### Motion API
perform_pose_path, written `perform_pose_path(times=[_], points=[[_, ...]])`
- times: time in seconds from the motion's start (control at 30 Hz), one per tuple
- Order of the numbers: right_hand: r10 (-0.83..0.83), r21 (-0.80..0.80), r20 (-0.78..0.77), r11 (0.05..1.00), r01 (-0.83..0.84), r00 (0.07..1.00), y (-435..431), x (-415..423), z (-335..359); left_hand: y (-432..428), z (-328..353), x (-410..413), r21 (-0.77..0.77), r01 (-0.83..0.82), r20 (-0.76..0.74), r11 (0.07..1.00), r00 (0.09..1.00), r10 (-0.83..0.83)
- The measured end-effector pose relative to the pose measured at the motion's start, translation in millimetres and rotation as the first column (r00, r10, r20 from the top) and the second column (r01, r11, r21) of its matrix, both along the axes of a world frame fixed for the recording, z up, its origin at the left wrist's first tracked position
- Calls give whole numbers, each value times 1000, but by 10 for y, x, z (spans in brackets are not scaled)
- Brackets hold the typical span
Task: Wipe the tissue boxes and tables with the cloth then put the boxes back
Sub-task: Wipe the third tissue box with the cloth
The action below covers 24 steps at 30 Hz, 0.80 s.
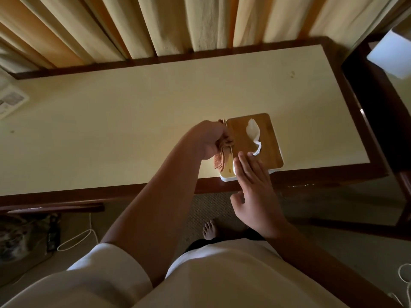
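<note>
Two hands: left (209, 141) grips cloth (219, 161), right (255, 192) rests flat on tissue box (268, 141).

I log the table (155, 103) top as cream, framed in dark reddish-brown wood. On the box (239, 138) I see a honey-brown lid (270, 152) with faint grain and a white base (226, 178). Tissue (253, 132) white. Cloth (220, 162) plain terracotta orange-brown. Curtain (200, 23) cream, folds showing as vertical orange and pale bands. Carpet (206, 207) grey-beige, fine woven texture. Cord (75, 240) white. Sleeve (106, 263) plain off-white. Leaflet (11, 101) white with grey print, too blurred for me to read.
</note>
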State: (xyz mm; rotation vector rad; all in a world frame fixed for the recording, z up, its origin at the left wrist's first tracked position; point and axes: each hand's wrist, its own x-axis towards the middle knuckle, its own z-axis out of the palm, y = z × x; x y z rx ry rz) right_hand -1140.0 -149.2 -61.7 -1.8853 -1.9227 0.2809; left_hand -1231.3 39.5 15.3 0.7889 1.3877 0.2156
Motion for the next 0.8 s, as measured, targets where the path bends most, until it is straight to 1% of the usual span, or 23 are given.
perform_pose_path(times=[0.07, 0.1, 0.17, 0.2, 0.27, 0.3, 0.37, 0.43, 0.57, 0.6, 0.63, 0.67, 0.73, 0.8], points=[[9, -12, 11, 1000, -9, 1000, 1, 16, 5, 24, -30, 25, -6, -18, -13, 1000, 1000, 18], [16, -16, 15, 1000, -16, 1000, 1, 28, 9, 39, -58, 37, 26, 8, -42, 1000, 999, -7], [26, -21, 20, 999, -26, 999, -3, 46, 18, 75, -102, 70, 173, 134, -203, 976, 974, -98], [29, -24, 25, 999, -28, 999, -6, 38, 20, 93, -115, 61, 241, 216, -304, 946, 943, -138], [28, -34, 41, 999, -27, 999, -6, 37, 20, 113, -86, 45, 319, 384, -502, 866, 844, -189], [28, -39, 52, 999, -26, 998, -6, 35, 18, 108, -66, 30, 339, 435, -566, 834, 802, -189], [35, -45, 77, 998, -31, 996, -5, 38, 20, 102, -67, 15, 371, 486, -642, 791, 750, -160], [46, -49, 91, 998, -41, 995, -8, 47, 26, 77, -63, 40, 367, 533, -699, 762, 698, -152], [88, -78, 102, 994, -80, 991, 3, 100, 30, 85, -98, 71, 320, 571, -761, 756, 631, -154], [94, -83, 103, 993, -86, 990, 6, 107, 33, 89, -95, 66, 309, 566, -756, 764, 633, -163], [99, -85, 104, 992, -90, 990, 13, 110, 38, 108, -111, 61, 303, 547, -734, 780, 656, -175], [103, -84, 106, 992, -94, 989, 15, 113, 41, 122, -131, 68, 304, 498, -687, 812, 705, -175], [107, -82, 103, 992, -99, 989, 12, 117, 38, 130, -153, 91, 281, 295, -524, 913, 845, -112], [108, -84, 91, 991, -101, 990, 10, 124, 38, 92, -139, 110, 191, 108, -322, 976, 946, -41]])
